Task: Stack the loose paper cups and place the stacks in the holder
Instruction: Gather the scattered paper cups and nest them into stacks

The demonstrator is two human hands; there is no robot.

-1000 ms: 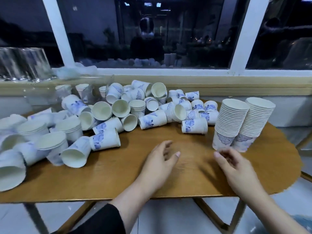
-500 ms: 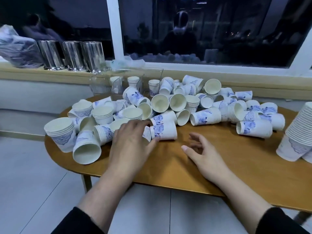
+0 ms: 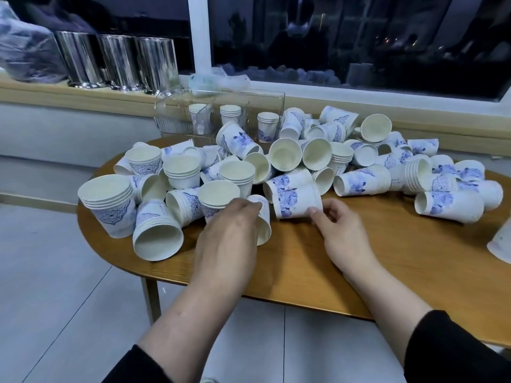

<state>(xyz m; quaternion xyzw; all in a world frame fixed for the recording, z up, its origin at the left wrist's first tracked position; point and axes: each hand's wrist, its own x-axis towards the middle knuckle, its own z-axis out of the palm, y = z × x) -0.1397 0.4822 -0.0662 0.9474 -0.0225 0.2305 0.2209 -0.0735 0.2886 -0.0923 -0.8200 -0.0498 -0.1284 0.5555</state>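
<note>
A heap of white paper cups point(image 3: 284, 158) with blue prints covers the far half of the round wooden table point(image 3: 373, 261); some lie on their sides, some stand nested in short stacks. My left hand point(image 3: 232, 233) lies over a cup on its side point(image 3: 264, 225), with its fingers curled around the cup. My right hand point(image 3: 341, 233) is beside it, and its thumb tip touches the rim of another lying cup point(image 3: 297, 200); its fingers are apart. The clear plastic holder point(image 3: 171, 117) stands behind the heap with short stacks point(image 3: 230, 111) inside.
Three steel canisters point(image 3: 119, 62) and a plastic bag point(image 3: 27, 51) sit on the windowsill at the left. The base of a tall cup stack point(image 3: 500, 244) shows at the right edge. The table's near rim runs just under my wrists, above a tiled floor.
The view has swung left, away from the tall stacks. Both hands have moved forward into the heap, the left onto a lying cup and the right up to the cup beside it.
</note>
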